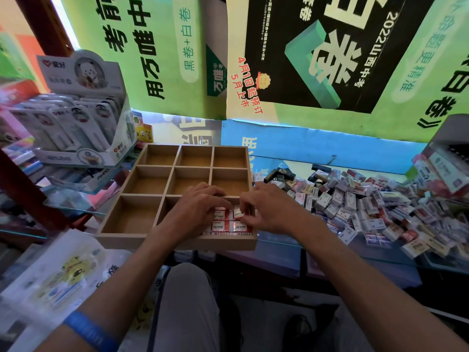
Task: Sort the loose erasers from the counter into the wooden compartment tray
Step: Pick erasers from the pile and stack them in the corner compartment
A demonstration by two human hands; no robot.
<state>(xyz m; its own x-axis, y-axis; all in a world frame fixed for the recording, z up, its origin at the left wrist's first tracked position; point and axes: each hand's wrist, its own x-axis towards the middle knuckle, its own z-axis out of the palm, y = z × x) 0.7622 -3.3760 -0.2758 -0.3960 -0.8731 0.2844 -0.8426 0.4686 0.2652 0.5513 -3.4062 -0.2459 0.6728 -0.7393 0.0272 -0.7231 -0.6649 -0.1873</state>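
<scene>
Both hands work in the near right compartment of the wooden tray, where red-and-white erasers marked "2B" lie packed. The left hand rests curled fingers on them; the right hand pinches one eraser. Loose erasers pile on the counter at right

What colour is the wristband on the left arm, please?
Blue wristband, seen in the head view.

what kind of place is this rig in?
Most likely a stationery shop counter. A big pile of loose packaged erasers lies on the glass counter, a retail display box of carded stationery stands at left, and exam-paper ad posters hang behind.
</scene>
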